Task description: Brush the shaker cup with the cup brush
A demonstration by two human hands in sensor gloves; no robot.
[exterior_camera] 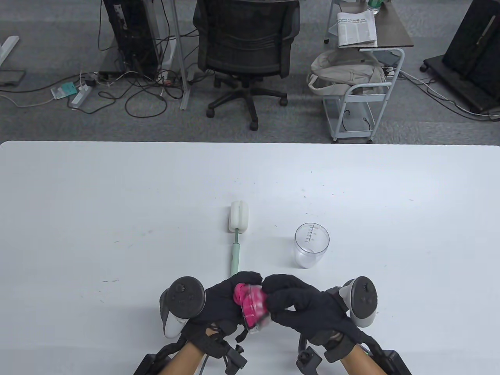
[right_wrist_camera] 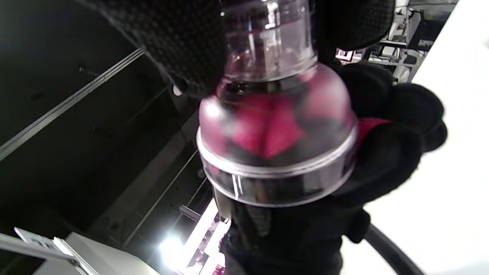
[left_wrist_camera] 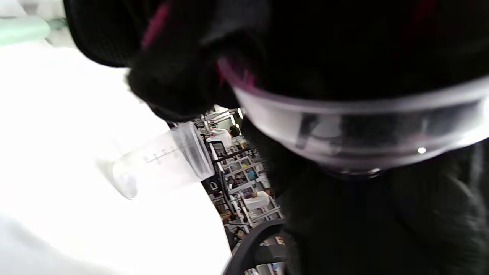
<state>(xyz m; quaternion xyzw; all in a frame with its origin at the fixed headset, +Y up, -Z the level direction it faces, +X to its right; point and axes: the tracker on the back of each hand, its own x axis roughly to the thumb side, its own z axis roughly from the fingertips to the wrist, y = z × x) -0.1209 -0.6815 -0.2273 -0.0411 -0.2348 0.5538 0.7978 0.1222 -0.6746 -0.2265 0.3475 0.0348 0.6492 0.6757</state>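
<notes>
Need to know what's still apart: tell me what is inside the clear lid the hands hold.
Something pink shows through the clear lid, held by left hand and right hand. Gloves cover the rest; what it is stays unclear.

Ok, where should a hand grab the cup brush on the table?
Grip the cup brush by its pale green handle, coming from above at the near end. It lies flat with the white sponge head pointing away, and the handle end sits just beyond the left hand, which holds the shaker lid.

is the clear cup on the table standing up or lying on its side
Standing upright: the clear plastic measuring-marked cup rests on its base on the white table, its round open mouth facing up.
</notes>
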